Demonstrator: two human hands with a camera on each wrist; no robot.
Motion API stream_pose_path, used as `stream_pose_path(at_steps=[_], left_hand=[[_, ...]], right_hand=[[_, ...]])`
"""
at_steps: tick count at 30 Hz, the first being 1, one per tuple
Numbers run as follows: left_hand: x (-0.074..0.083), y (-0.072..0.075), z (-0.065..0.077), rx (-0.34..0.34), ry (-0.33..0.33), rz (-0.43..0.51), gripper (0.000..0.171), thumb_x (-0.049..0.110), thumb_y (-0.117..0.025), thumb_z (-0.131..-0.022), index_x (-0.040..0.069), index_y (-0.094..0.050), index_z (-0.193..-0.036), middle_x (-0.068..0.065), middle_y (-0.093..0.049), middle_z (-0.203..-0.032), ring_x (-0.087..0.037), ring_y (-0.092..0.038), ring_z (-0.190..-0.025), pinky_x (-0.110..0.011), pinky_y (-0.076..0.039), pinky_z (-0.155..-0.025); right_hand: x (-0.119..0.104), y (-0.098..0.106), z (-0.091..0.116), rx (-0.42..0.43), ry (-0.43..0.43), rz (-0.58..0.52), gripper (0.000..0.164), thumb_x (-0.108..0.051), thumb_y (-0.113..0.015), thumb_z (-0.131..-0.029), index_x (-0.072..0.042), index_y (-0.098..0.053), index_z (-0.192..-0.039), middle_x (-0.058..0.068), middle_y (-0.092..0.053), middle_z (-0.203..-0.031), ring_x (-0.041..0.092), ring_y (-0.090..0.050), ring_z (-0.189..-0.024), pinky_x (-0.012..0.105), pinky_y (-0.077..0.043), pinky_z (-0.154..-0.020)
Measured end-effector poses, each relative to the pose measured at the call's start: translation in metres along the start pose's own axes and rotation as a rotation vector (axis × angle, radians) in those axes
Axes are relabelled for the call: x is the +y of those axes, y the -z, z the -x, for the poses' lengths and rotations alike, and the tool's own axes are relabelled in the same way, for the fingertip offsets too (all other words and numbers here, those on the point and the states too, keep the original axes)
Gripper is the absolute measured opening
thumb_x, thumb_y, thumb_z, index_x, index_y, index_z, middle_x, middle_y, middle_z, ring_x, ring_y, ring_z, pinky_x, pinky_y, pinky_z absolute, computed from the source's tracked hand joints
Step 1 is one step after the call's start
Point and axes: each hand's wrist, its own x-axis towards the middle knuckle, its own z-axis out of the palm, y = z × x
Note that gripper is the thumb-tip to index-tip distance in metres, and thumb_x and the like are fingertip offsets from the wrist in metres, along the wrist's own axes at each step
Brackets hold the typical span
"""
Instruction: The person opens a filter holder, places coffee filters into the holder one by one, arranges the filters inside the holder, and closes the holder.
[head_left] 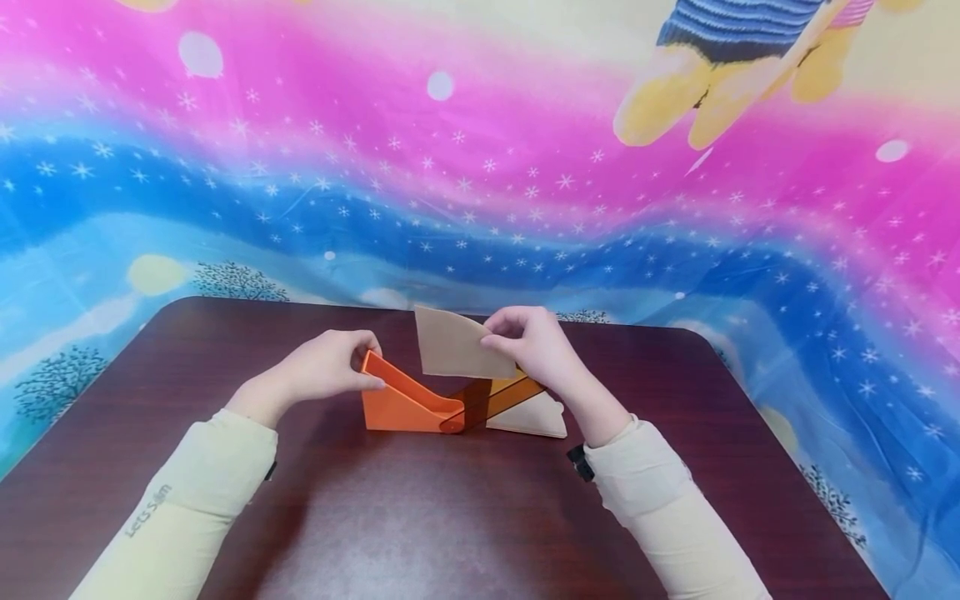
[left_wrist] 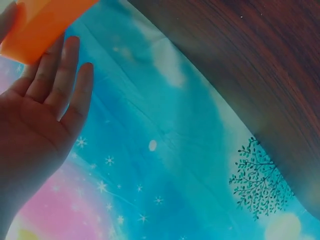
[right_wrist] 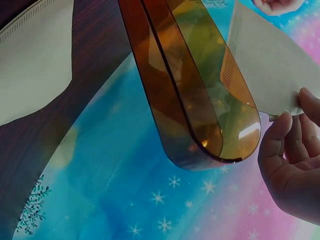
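My left hand point(head_left: 326, 364) grips the raised end of an orange filter holder point(head_left: 408, 412) between thumb and fingers. The left wrist view shows the holder point(left_wrist: 45, 25) at the fingertips, with the other fingers extended. The holder's see-through amber lid point(right_wrist: 170, 100) is swung open to the right. My right hand point(head_left: 542, 346) pinches a tan paper coffee filter point(head_left: 453, 346) by its edge, above the lid. In the right wrist view this filter point(right_wrist: 270, 65) has a crimped seam, partly seen through the amber plastic. More coffee filters point(head_left: 528, 418) lie on the table under the lid.
The dark brown wooden table point(head_left: 360, 517) has rounded far corners. Behind it hangs a pink and blue cloth point(head_left: 487, 167) printed with snowflakes, reaching down at the table's far edge. A black band point(head_left: 580, 462) shows at the right wrist.
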Motion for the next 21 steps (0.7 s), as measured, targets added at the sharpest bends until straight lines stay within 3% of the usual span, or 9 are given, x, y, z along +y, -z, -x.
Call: stream_pose_path(at_steps=[7,15,21], left_hand=[[0.006,0.001,0.002,0.025,0.003,-0.095,0.027,0.028,-0.075,-0.075,0.012,-0.061,-0.092,0.002,-0.063,-0.076,-0.013,-0.055,-0.070,-0.034,-0.047,-0.069],[0.018,0.002,0.002,0.043,0.024,-0.217,0.025,0.029,-0.075,-0.074,0.015,-0.065,-0.091,0.005,-0.059,-0.069,-0.014,-0.050,-0.064,-0.030,-0.041,-0.061],[0.021,0.004,0.003,0.043,0.054,-0.245,0.024,0.030,-0.076,-0.074,0.016,-0.065,-0.090,0.004,-0.061,-0.070,-0.015,-0.051,-0.065,-0.031,-0.041,-0.060]], right_hand=[[-0.003,-0.005,0.000,-0.015,-0.010,-0.006,0.010,-0.015,-0.070,-0.083,-0.010,-0.071,-0.091,0.005,-0.070,-0.082,0.015,-0.057,-0.070,0.026,-0.048,-0.061],[-0.005,-0.011,-0.001,-0.011,0.004,0.008,0.009,-0.013,-0.071,-0.082,-0.008,-0.071,-0.089,0.006,-0.070,-0.081,0.014,-0.058,-0.072,0.025,-0.047,-0.067],[-0.003,-0.019,-0.004,-0.024,0.003,0.004,0.008,-0.013,-0.071,-0.082,-0.009,-0.071,-0.088,0.005,-0.070,-0.081,0.015,-0.058,-0.074,0.027,-0.047,-0.069]])
